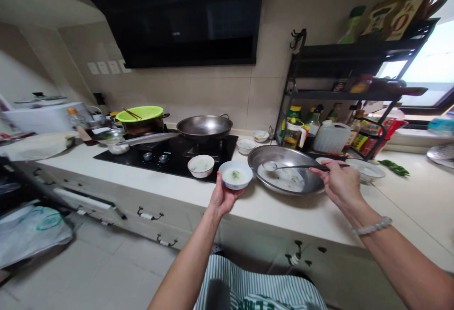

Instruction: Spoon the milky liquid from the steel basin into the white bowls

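My left hand [223,199] grips a white bowl [236,184] with a blue pattern, filled with pale soup and green bits, just in front of the stove's right corner. In my right hand [340,182] is the dark handle of a ladle [271,166]. The ladle's bowl hangs over a wide steel basin [260,154], which holds a shallow layer of milky soup with dark green pieces. To the left, a second bowl [201,173] with similar soup stands on the stove's edge. Behind the basin sits a small patterned bowl [246,146].
A wok [205,128] rests on the black stove [177,151]. Left of it, a lime-green colander [140,112] sits over a pot. Bottles stand under a black rack [340,94] at the right. Green peppers [394,168] lie near a bowl [367,170]. An open drawer [88,203] juts out at left.
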